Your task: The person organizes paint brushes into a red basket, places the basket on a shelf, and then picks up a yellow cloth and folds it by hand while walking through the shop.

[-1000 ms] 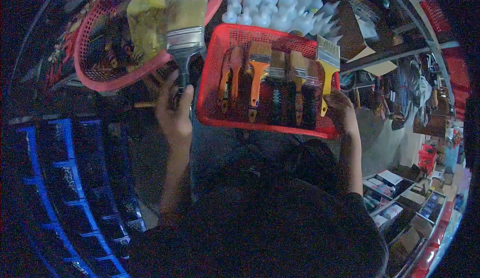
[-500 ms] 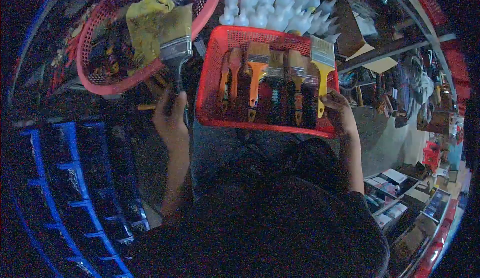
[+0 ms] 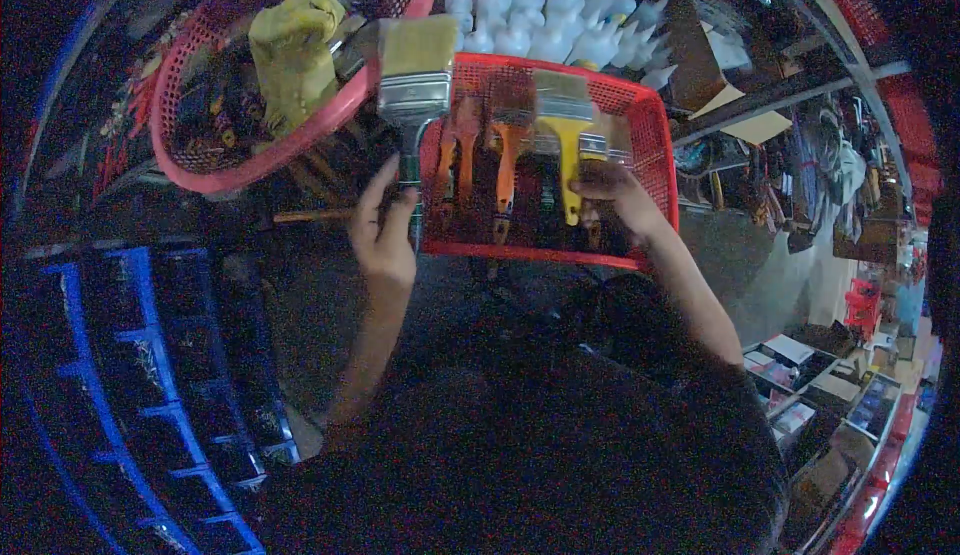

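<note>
My left hand (image 3: pixel 388 225) is closed around the dark handle of a wide paintbrush (image 3: pixel 416 65), its pale bristles pointing up. It stands at the left edge of a red plastic basket (image 3: pixel 655 135). Over the basket, my right hand (image 3: pixel 618 198) grips the yellow handle of a second paintbrush (image 3: pixel 567 140), also bristles up. Inside the basket lie several more brushes, among them an orange-handled paintbrush (image 3: pixel 506 170) and narrower reddish brushes (image 3: pixel 466 145). The yellow brush and my right hand partly hide the brushes on the right.
A pink round basket (image 3: pixel 200 177) with a yellow cloth (image 3: pixel 292 55) in it stands at the upper left. White pointed-nozzle bottles (image 3: pixel 565 10) crowd behind the red basket. Blue racks (image 3: pixel 150 355) are at the lower left, and boxes of goods (image 3: pixel 790 380) at the lower right.
The wide brush in my left hand has moved right, from the pink basket to the red one. My right hand has brought the yellow brush leftward, from the basket's right side toward its middle.
</note>
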Demonstrator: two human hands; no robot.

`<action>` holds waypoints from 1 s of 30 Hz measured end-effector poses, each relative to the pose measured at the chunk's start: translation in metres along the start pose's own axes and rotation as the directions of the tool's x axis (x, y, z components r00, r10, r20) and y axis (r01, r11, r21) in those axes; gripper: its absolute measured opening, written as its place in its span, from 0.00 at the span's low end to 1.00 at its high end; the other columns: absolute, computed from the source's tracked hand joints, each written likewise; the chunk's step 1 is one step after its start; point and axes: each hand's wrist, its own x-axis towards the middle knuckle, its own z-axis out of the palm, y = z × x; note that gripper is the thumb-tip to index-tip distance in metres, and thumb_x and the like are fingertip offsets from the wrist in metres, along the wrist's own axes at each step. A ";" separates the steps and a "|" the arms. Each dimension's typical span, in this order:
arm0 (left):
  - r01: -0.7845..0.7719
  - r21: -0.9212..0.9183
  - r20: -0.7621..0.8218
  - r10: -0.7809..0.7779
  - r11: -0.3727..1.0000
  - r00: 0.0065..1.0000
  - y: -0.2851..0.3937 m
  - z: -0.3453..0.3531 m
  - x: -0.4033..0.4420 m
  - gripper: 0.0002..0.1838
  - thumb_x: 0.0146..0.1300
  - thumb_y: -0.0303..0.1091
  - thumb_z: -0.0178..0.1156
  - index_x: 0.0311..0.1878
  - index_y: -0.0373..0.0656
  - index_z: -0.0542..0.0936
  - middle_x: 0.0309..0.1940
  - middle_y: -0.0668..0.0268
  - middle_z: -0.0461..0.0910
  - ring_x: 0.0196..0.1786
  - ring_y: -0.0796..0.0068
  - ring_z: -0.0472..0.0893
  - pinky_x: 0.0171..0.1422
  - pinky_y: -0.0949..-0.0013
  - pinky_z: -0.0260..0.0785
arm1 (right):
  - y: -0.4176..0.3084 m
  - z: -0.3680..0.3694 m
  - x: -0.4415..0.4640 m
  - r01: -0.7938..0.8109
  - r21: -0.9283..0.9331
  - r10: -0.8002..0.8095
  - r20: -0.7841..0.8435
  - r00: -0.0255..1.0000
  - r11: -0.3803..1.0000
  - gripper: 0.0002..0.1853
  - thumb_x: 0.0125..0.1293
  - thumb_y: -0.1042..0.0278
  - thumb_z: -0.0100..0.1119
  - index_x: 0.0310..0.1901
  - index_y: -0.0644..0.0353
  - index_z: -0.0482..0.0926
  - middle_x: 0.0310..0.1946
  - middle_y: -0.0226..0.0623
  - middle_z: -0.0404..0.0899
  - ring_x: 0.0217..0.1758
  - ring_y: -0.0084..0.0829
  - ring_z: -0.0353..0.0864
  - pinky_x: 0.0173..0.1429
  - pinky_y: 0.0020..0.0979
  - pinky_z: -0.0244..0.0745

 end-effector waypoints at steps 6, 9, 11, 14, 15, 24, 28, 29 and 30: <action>0.087 -0.076 0.038 -0.085 0.993 0.996 0.002 -0.007 -0.007 0.17 0.51 0.23 0.48 0.46 0.33 0.68 0.41 0.61 0.71 0.45 0.75 0.68 0.51 0.74 0.55 | 0.007 0.019 0.038 -0.058 -0.080 0.076 0.246 0.966 0.995 0.15 0.50 0.63 0.55 0.37 0.63 0.66 0.22 0.30 0.72 0.24 0.21 0.71 0.26 0.21 0.68; 0.153 -0.146 0.022 -0.152 0.977 0.988 -0.005 -0.009 -0.008 0.16 0.51 0.24 0.48 0.46 0.33 0.68 0.42 0.61 0.70 0.45 0.75 0.68 0.51 0.74 0.56 | 0.010 0.026 0.042 0.021 -0.156 0.012 0.205 0.979 0.988 0.20 0.50 0.64 0.55 0.43 0.62 0.65 0.31 0.31 0.71 0.31 0.23 0.71 0.29 0.21 0.68; 0.159 -0.046 0.015 -0.158 0.986 0.987 -0.007 -0.013 -0.007 0.16 0.51 0.24 0.48 0.46 0.33 0.68 0.42 0.61 0.70 0.45 0.75 0.68 0.51 0.74 0.56 | 0.003 0.032 0.051 -0.027 -0.153 0.057 0.199 0.978 0.988 0.21 0.50 0.64 0.55 0.46 0.61 0.64 0.35 0.32 0.70 0.33 0.25 0.71 0.30 0.23 0.69; 0.169 -0.051 0.001 -0.169 0.984 0.986 0.001 -0.013 -0.006 0.16 0.51 0.25 0.48 0.45 0.33 0.69 0.42 0.61 0.70 0.45 0.75 0.68 0.51 0.74 0.56 | -0.003 0.041 0.056 -0.083 -0.135 0.108 0.189 0.976 0.987 0.23 0.49 0.65 0.56 0.48 0.60 0.63 0.40 0.33 0.68 0.36 0.28 0.71 0.34 0.29 0.71; 0.169 -0.050 -0.002 -0.169 0.984 0.986 0.000 -0.013 -0.006 0.16 0.51 0.25 0.48 0.45 0.33 0.69 0.42 0.61 0.70 0.45 0.75 0.68 0.51 0.74 0.56 | -0.004 0.043 0.057 -0.094 -0.122 0.115 0.181 0.977 0.988 0.22 0.50 0.66 0.56 0.48 0.59 0.63 0.41 0.33 0.68 0.37 0.29 0.71 0.35 0.32 0.72; 0.154 -0.044 0.008 -0.154 0.987 0.988 0.001 -0.012 -0.006 0.17 0.50 0.26 0.48 0.46 0.32 0.68 0.42 0.60 0.70 0.45 0.74 0.68 0.52 0.74 0.55 | 0.011 0.039 0.070 -0.182 0.102 0.148 0.275 0.950 0.978 0.20 0.50 0.67 0.55 0.45 0.61 0.65 0.36 0.33 0.70 0.37 0.30 0.71 0.37 0.32 0.73; 0.143 -0.008 0.044 -0.143 0.990 0.989 0.005 -0.011 -0.005 0.17 0.50 0.25 0.48 0.46 0.32 0.68 0.42 0.60 0.70 0.45 0.74 0.68 0.52 0.74 0.55 | 0.005 0.034 0.052 -0.050 -0.063 0.056 0.109 0.992 0.997 0.18 0.51 0.68 0.54 0.43 0.60 0.65 0.29 0.32 0.70 0.33 0.29 0.72 0.35 0.29 0.73; 0.142 -0.016 0.062 -0.141 0.990 0.988 0.005 -0.012 -0.006 0.17 0.50 0.25 0.48 0.46 0.32 0.68 0.42 0.60 0.70 0.46 0.74 0.68 0.52 0.74 0.55 | 0.006 0.024 0.046 -0.096 -0.070 0.103 0.110 0.989 0.993 0.17 0.51 0.68 0.54 0.42 0.61 0.64 0.26 0.32 0.70 0.29 0.28 0.73 0.32 0.28 0.73; 0.142 -0.017 0.066 -0.141 0.990 0.988 0.004 -0.011 -0.006 0.17 0.50 0.25 0.48 0.46 0.32 0.68 0.42 0.60 0.70 0.46 0.74 0.68 0.52 0.74 0.55 | 0.007 0.013 0.038 -0.143 -0.079 0.151 0.110 0.982 0.987 0.16 0.52 0.69 0.53 0.42 0.62 0.64 0.24 0.31 0.69 0.26 0.28 0.73 0.30 0.27 0.74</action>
